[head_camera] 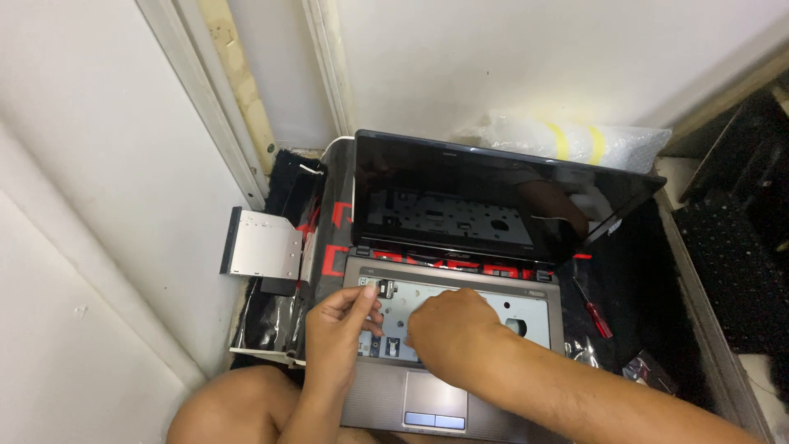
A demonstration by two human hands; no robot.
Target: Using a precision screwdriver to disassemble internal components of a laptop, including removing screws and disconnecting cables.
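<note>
Your left hand (pixel 339 335) and right hand (pixel 450 330) rest loosely curled, holding nothing, on one open laptop (pixel 460 279). One red screwdriver (pixel 593 311) lies right; one silver drive (pixel 261 245) lies left by the wall.

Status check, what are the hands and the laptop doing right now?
Both hands, left and right, on laptop keyboard bay, keyboard removed. Holding nothing visible. Screwdriver aside, right.
</note>
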